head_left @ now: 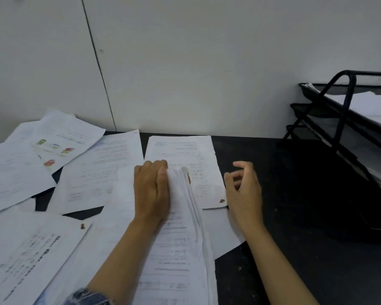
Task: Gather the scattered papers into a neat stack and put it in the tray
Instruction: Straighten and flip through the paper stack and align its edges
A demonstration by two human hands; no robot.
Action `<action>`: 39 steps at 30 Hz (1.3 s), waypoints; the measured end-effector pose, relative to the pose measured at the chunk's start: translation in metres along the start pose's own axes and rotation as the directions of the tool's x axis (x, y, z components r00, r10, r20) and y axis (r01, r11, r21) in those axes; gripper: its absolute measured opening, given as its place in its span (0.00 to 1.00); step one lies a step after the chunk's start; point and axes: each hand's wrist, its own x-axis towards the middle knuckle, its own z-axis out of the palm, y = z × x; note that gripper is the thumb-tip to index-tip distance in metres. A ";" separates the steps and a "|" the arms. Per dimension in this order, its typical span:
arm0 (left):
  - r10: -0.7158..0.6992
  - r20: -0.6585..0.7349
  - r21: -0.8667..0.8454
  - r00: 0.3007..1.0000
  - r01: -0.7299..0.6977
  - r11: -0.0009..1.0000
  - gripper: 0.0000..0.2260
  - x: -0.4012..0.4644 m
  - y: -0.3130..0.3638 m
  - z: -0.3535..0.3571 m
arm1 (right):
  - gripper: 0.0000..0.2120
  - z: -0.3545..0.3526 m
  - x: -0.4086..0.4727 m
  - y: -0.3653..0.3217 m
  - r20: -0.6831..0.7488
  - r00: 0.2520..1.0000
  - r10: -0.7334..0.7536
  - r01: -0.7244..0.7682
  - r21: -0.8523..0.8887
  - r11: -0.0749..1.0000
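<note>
Gathering underway | left hand point(151, 190) gripping partial stack point(180, 227) at mid-worktop | right hand point(243, 192) loosely open, empty | loose papers point(79, 172) still scattered left | tray point(339, 119) far right, stack not delivered

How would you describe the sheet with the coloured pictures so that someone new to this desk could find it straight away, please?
Start at the dark desk and go to its far left corner by the white wall, where loose papers overlap. The sheet with the coloured pictures lies tilted on top of that pile. It alone carries small green and red images; its neighbours show only text.
</note>
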 end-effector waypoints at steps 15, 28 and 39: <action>-0.024 -0.100 -0.012 0.995 0.023 1.000 0.12 0.010 0.002 -0.015 | 0.07 -0.024 0.016 0.007 0.388 0.901 0.191 -0.122 -0.196 0.973; -0.264 -0.058 -0.067 0.963 0.261 0.963 0.11 0.010 -0.017 -0.008 | 0.08 -0.080 0.020 0.001 0.884 0.387 0.262 -0.209 -0.193 0.959; -0.354 -0.188 -0.225 0.916 0.311 0.923 0.07 0.019 -0.014 -0.012 | 0.11 -0.057 0.011 -0.017 0.860 0.511 0.008 -0.081 0.038 0.996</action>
